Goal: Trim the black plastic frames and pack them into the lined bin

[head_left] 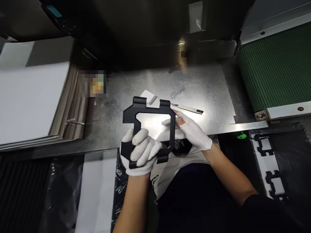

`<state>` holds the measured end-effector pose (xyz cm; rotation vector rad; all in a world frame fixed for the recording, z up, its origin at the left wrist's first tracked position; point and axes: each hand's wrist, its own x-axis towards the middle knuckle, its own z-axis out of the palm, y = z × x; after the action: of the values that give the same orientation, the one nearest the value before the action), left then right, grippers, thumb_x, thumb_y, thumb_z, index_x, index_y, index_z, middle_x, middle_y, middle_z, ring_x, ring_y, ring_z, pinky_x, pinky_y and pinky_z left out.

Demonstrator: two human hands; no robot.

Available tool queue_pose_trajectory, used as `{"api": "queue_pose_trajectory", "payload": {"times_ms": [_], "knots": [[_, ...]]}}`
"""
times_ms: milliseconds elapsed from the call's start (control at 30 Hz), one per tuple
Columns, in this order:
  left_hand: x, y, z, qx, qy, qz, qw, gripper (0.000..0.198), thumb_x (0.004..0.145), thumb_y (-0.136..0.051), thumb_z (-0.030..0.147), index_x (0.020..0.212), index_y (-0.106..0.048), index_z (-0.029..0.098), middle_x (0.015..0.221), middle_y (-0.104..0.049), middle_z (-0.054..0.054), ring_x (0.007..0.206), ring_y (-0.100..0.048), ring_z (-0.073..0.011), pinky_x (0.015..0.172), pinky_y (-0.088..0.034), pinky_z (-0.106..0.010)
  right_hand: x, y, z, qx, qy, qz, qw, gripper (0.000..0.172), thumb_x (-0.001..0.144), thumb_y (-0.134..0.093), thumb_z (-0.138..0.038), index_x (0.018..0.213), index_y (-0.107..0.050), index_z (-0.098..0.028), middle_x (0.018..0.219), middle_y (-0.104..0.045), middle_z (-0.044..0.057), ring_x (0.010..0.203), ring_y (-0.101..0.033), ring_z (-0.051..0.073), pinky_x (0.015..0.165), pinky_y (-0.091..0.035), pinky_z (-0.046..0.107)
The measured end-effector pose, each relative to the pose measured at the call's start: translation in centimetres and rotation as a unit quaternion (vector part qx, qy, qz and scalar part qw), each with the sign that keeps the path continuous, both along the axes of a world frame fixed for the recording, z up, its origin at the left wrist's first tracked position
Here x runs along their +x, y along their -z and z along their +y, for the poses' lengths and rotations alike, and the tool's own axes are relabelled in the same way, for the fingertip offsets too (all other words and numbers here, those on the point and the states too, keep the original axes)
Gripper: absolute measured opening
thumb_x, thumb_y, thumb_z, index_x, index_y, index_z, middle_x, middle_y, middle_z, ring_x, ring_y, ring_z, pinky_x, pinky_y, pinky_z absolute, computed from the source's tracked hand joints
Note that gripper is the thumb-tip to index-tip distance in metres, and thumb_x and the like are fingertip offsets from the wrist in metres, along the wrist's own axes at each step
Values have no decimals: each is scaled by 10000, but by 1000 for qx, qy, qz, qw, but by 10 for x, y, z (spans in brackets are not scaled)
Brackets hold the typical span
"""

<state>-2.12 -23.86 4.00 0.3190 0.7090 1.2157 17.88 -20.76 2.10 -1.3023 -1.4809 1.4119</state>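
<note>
My left hand (143,152), in a white glove, is closed around the lower left corner of a black plastic frame (172,129). The frame is held up in front of me, with a large square opening and raised tabs along its edges. At its right side is my right hand (193,131), gloved with bare fingertips, its fingers at the frame's edge and partly hidden behind it. One gloved finger shows through the opening. Beyond the frame, a utility knife (188,108) and a small white block (148,96) lie on the metal worktable (206,84).
A tall stack of white sheets (31,97) stands at the left. To the right is a green conveyor belt (279,64). Below it, similar black frames (275,183) lie on a white sheet. A bright green object (241,136) sits near the table's front edge.
</note>
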Motion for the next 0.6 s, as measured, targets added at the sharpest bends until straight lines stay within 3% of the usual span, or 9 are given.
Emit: {"api": "queue_pose_trajectory", "payload": {"times_ms": [100,200,267,333,400,467,533,600], "knots": [[7,4,-7,6,-35,49,998,603,1104,-477,486,685,-113,251,415,68,160,270,139,-48,300,-117,-248,-14,2,-15,-95,-38,194,976,818,1130,-163,-717,1438,-662,-147,859,-753,76,865,-722,233,856,-613,380],[12,6,-10,28,-41,60,997,626,1089,-498,513,688,-92,256,400,69,155,249,112,-58,299,-99,-272,-16,7,-23,-136,-64,236,960,975,1047,-124,-869,1308,-721,-143,779,-709,51,833,-716,214,849,-614,356],[12,4,-9,49,-40,33,997,619,1073,-537,477,682,-114,250,415,20,153,255,80,-49,315,-145,-250,-9,10,-27,-100,3,186,977,913,1021,-224,-904,1206,-734,-170,804,-696,36,822,-697,190,840,-598,321],[14,-1,-9,72,-23,1,997,600,1061,-571,439,668,-165,239,409,-13,157,251,50,-36,340,-193,-222,4,11,-35,-55,138,97,984,799,1020,-322,-883,1056,-720,-191,799,-664,23,788,-665,179,812,-580,307],[22,-7,-13,87,34,-10,996,567,1057,-587,453,642,-269,233,359,-66,153,230,-45,-44,378,-260,-219,20,8,-50,-28,230,32,972,728,1019,-370,-860,938,-688,-210,792,-651,25,780,-656,189,802,-573,321],[40,-11,-21,85,139,34,986,507,1051,-582,518,655,-450,230,337,-217,115,262,-242,-85,440,-342,-251,37,2,-73,12,205,38,978,693,1000,-444,-859,972,-701,-216,927,-707,63,905,-699,220,880,-579,347],[69,-12,-35,93,285,133,945,511,1064,-549,557,681,-587,221,393,-423,37,368,-440,-147,510,-419,-302,50,-6,-101,45,120,90,988,687,1005,-454,-852,1095,-723,-226,1132,-728,97,1084,-712,248,995,-565,372],[103,-11,-52,129,391,241,879,523,1099,-491,538,741,-686,210,595,-660,-58,566,-639,-219,632,-525,-352,62,-8,-134,30,101,122,987,637,1046,-427,-802,1127,-729,-246,1192,-724,97,1145,-708,256,1047,-554,389]]}}
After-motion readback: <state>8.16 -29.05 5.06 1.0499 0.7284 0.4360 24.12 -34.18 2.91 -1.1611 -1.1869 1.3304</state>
